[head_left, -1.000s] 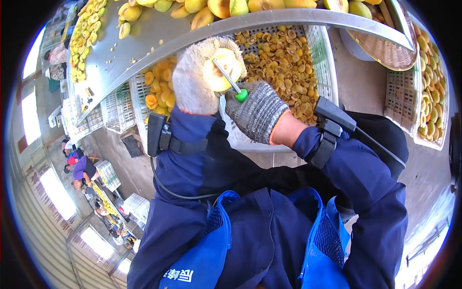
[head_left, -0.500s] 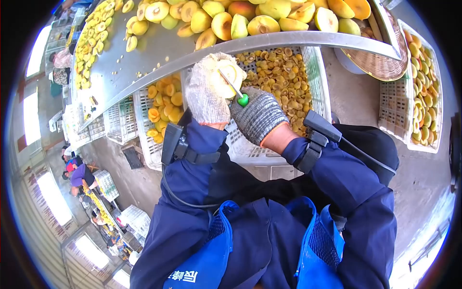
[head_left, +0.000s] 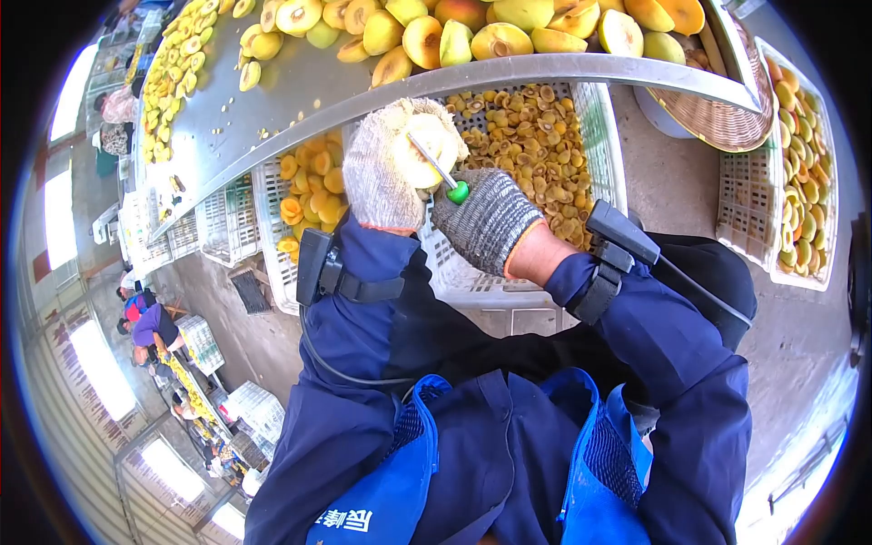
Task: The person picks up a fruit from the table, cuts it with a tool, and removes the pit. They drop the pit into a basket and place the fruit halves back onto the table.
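Observation:
A pale yellow peach half (head_left: 438, 136) rests in my left hand (head_left: 377, 173), cut face up, with the light knitted glove's fingers wrapped round it. My right hand (head_left: 490, 222), in a dark grey knitted glove, is closed on a pitting tool with a green handle (head_left: 457, 192). The tool's thin metal shaft lies across the cut face of the peach half. Both hands are close together, just below the metal table's edge. Under them stands a white crate (head_left: 599, 136) of small brownish-yellow fruit pieces.
The metal table (head_left: 272, 104) bears many peach halves (head_left: 501, 41) and a heap of smaller pieces at left. A crate (head_left: 265, 213) of yellow halves stands at left, a wicker basket (head_left: 727, 113) at right, beside another full crate (head_left: 745, 204). People work at far left.
Both hands have shifted slightly, the right wrist a little lower and to the right. The tool stays against the peach half, and the left hand still holds it.

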{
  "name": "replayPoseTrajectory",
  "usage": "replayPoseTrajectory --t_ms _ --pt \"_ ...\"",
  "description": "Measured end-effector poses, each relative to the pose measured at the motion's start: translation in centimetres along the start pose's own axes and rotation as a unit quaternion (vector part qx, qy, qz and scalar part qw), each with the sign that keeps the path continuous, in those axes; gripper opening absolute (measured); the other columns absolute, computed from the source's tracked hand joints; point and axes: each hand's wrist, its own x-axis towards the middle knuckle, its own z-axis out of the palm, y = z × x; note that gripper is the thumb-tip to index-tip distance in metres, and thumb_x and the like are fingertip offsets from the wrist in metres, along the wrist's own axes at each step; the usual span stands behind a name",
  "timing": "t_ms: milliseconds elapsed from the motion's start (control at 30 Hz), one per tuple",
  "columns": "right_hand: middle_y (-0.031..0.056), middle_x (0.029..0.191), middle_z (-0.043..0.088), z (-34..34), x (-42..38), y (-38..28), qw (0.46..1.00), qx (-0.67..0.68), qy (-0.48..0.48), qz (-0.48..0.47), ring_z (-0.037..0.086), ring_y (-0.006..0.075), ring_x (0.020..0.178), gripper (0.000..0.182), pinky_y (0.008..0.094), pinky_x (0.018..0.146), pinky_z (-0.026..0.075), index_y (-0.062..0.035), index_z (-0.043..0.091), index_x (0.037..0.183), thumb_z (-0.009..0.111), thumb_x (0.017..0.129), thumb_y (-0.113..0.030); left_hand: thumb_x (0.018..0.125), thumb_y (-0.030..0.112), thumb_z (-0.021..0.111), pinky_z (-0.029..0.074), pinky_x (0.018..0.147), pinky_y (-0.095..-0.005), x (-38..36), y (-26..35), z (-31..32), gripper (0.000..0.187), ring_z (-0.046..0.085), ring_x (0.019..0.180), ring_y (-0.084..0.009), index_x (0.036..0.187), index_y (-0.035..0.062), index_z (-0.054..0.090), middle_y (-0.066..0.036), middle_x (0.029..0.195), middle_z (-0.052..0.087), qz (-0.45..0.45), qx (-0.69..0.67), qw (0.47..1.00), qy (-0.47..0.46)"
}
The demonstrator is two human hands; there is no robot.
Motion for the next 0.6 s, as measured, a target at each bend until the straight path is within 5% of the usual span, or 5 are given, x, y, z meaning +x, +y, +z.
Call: replayPoseTrajectory --t_ms 133,200,333,467,600 --pt "0.0119 0.072 0.062 -0.4 -0.5 0.2 0.998 0.028 -0.001 -0.053 0.064 0.0331 0.068 0.016 0.0455 0.059 0.05 -0.004 0.061 0.093 0.056 0.08 -0.011 0.089 0.01 0.066 0.056 0.073 -0.0301 0.4 1.3 -0.3 0.018 0.068 0.081 -0.0193 0.1 -0.0032 0.059 -0.01 0.087 0.07 0.008 0.027 1.0 0.011" --pt "0.0112 0.069 0.059 0.2 -0.6 0.1 0.996 0.045 0.035 -0.068 0.064 0.0331 0.065 0.018 0.0462 0.056 0.047 -0.0043 0.06 0.094 0.058 0.078 -0.011 0.088 0.01 0.066 0.057 0.072 -0.0325 0.8 2.1 -0.5 0.019 0.068 0.079 -0.0202 0.1 -0.0041 0.06 -0.011 0.087 0.069 -0.148 -0.328 0.932 -0.039" --pt "0.0106 0.068 0.058 -0.6 -1.0 0.6 0.993 0.08 -0.006 -0.085 0.064 0.0337 0.064 0.017 0.0462 0.056 0.047 -0.0049 0.058 0.091 0.06 0.075 -0.01 0.088 0.011 0.068 0.057 0.071 -0.0338 1.1 3.3 -1.1 0.02 0.068 0.079 -0.0201 0.098 -0.0047 0.06 -0.01 0.087 0.069 -0.18 -0.382 0.905 -0.062" --pt "0.0105 0.066 0.058 -0.7 -1.1 0.6 0.987 0.119 -0.062 -0.092 0.063 0.034 0.062 0.017 0.0459 0.056 0.048 -0.0063 0.056 0.087 0.063 0.071 -0.01 0.09 0.012 0.066 0.058 0.07 -0.0353 2.0 2.0 -2.5 0.022 0.068 0.079 -0.0226 0.103 -0.0047 0.06 -0.014 0.089 0.069 -0.008 -0.007 0.979 -0.202" --pt "0.0106 0.064 0.057 0.0 -1.2 0.6 0.993 0.076 -0.046 -0.077 0.063 0.0344 0.061 0.019 0.046 0.056 0.048 -0.0076 0.055 0.084 0.066 0.069 -0.011 0.088 0.011 0.066 0.058 0.072 -0.0353 1.4 3.5 -0.9 0.02 0.07 0.08 -0.0261 0.101 -0.0032 0.061 -0.016 0.092 0.069 0.215 0.309 0.919 -0.121"
